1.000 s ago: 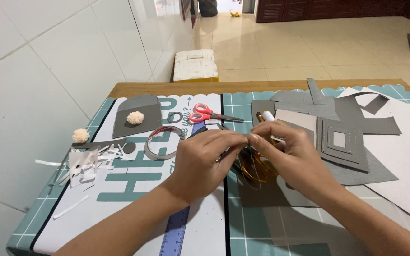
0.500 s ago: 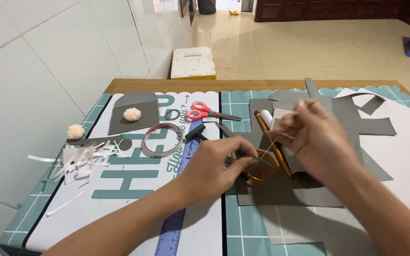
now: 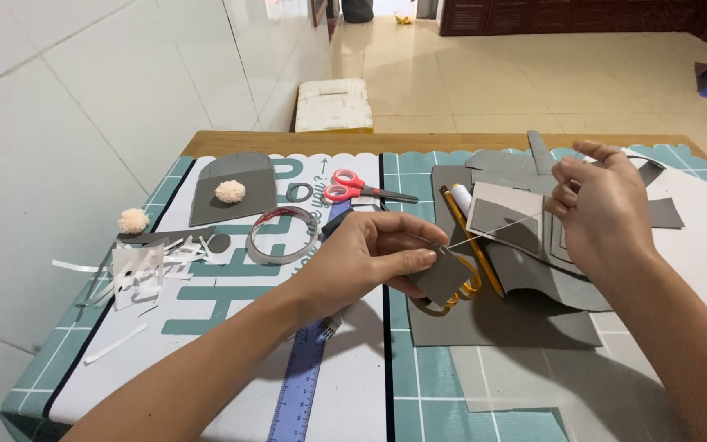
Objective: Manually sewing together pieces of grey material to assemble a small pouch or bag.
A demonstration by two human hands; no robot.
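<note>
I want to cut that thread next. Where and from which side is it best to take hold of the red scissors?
Grip the red scissors by the two red finger loops, coming from the left. They lie flat on the mat with the loops at the left end and the closed blades pointing right, apart from the grey tape ring. That is a judgement from their pose.

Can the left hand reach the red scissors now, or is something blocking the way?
Probably yes, but not freely: the left hand is pinching a grey piece. The scissors lie uncovered just beyond it, with nothing between.
</note>
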